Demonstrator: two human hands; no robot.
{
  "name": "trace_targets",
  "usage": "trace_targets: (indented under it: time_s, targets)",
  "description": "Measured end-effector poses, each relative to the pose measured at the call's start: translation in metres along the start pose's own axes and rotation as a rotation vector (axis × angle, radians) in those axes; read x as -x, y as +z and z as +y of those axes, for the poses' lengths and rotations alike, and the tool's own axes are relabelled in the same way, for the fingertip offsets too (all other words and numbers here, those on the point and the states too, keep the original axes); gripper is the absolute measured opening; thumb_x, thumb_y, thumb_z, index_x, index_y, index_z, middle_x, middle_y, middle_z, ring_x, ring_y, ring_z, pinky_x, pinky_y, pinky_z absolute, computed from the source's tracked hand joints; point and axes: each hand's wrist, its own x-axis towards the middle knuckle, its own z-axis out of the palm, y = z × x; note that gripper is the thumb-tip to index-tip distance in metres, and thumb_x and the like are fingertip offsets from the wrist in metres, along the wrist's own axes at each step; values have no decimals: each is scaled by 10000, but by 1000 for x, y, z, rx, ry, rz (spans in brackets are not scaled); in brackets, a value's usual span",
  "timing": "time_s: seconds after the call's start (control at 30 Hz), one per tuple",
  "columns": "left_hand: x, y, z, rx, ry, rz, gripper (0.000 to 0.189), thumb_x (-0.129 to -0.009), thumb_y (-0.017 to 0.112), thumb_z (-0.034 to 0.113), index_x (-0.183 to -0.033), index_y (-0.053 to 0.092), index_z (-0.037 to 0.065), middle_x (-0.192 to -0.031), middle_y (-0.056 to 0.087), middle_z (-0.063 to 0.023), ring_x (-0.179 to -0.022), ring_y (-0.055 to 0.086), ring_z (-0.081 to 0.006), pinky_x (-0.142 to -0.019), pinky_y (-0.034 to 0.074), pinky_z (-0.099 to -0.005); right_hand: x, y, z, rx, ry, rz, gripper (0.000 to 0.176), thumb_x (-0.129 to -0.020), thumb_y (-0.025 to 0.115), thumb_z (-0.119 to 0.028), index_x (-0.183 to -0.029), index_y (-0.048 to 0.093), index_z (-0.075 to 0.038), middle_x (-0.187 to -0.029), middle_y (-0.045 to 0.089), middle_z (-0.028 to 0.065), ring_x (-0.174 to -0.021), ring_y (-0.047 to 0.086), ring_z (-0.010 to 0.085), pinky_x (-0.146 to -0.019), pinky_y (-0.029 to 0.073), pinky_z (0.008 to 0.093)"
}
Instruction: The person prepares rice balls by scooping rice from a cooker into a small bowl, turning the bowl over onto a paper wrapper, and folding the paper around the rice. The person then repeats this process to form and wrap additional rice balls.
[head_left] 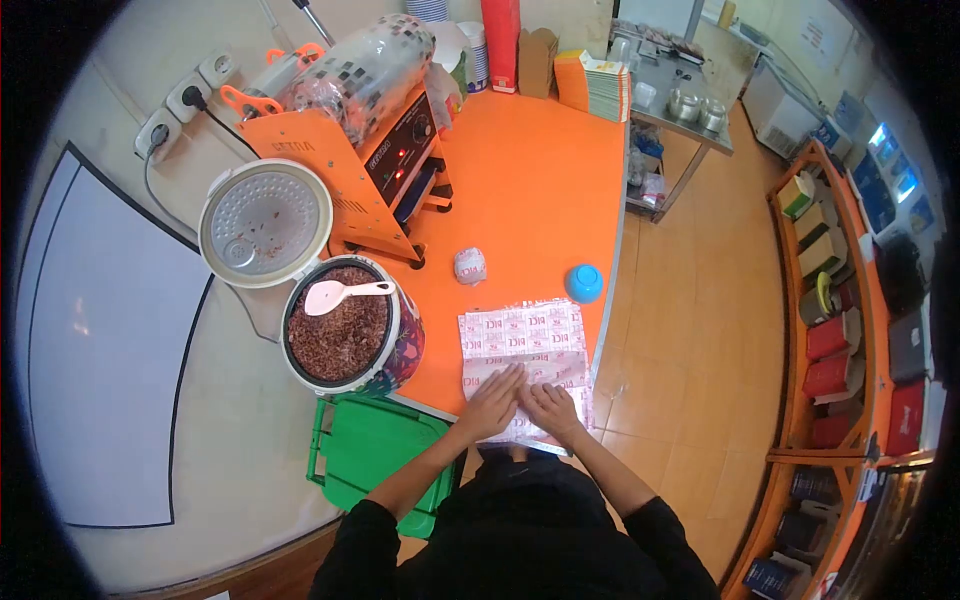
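A printed wrapping paper sheet [524, 338] with red lettering lies flat on the orange counter [530, 190] near its front edge. My left hand [492, 402] and my right hand [553, 408] both press flat on the near end of the sheet, fingers spread, side by side. Neither hand grips anything. A small wrapped bundle [470, 265] sits on the counter beyond the sheet. A blue bowl [585, 283] stands at the counter's right edge.
An open rice cooker [345, 330] full of reddish rice, with a pink paddle [340, 295] in it, stands to the left. Behind it is an orange sealing machine [370, 150]. A green bin [375, 455] sits below. Orange shelves [840, 300] line the right.
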Motion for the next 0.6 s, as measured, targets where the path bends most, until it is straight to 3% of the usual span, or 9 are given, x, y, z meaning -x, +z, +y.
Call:
trace_targets:
  time_s: [0.1, 0.2, 0.3, 0.4, 0.53, 0.6]
  targets:
    - [10, 12, -4, -214, 38, -43, 458, -907, 514, 92, -1343, 490, -46, -1442, 450, -199, -1365, 410, -322, -1121, 340, -434, -4, -6, -1, 47, 49, 49, 380, -796, 663, -155, -1148, 604, -23, -1155, 595, 118, -1037, 594, 277, -883, 475, 392]
    - [19, 27, -16, -42, -6, 204, 401, -865, 545, 35, -1261, 539, -35, -1314, 537, -184, -1247, 507, -327, -1042, 416, -424, -6, -6, 11, -59, 121, 5, 369, -805, 658, -114, -1149, 596, 3, -1124, 601, 120, -1009, 601, 282, -865, 482, 386]
    - [25, 27, -20, 185, -285, 343, 279, -827, 558, -27, -1101, 606, -9, -1096, 599, -155, -1082, 572, -323, -930, 468, -413, -3, -2, 15, -219, 205, 31, 279, -787, 641, -45, -1056, 592, 10, -1057, 605, 138, -991, 598, 306, -842, 489, 379]
    - [26, 32, -45, 81, -210, 280, 205, -796, 575, -55, -984, 625, 6, -955, 603, -153, -961, 594, -343, -854, 481, -416, 1, -3, 19, -279, 258, -12, 245, -773, 635, -29, -1010, 583, 5, -1021, 597, 156, -919, 596, 328, -815, 489, 397]
    - [21, 34, -67, 110, -190, 260, 188, -791, 579, -86, -953, 615, 3, -898, 612, -147, -888, 613, -348, -826, 494, -419, -15, -18, 25, -312, 319, -39, 306, -743, 634, -19, -1041, 564, 1, -981, 579, 165, -856, 584, 347, -777, 479, 436]
    - [13, 32, -74, 189, -164, 282, 236, -763, 576, -114, -953, 623, 18, -902, 609, -149, -854, 610, -353, -815, 499, -420, -19, -7, 33, -369, 501, -173, 352, -731, 641, -28, -1070, 550, -4, -998, 579, 166, -903, 579, 353, -774, 477, 441]
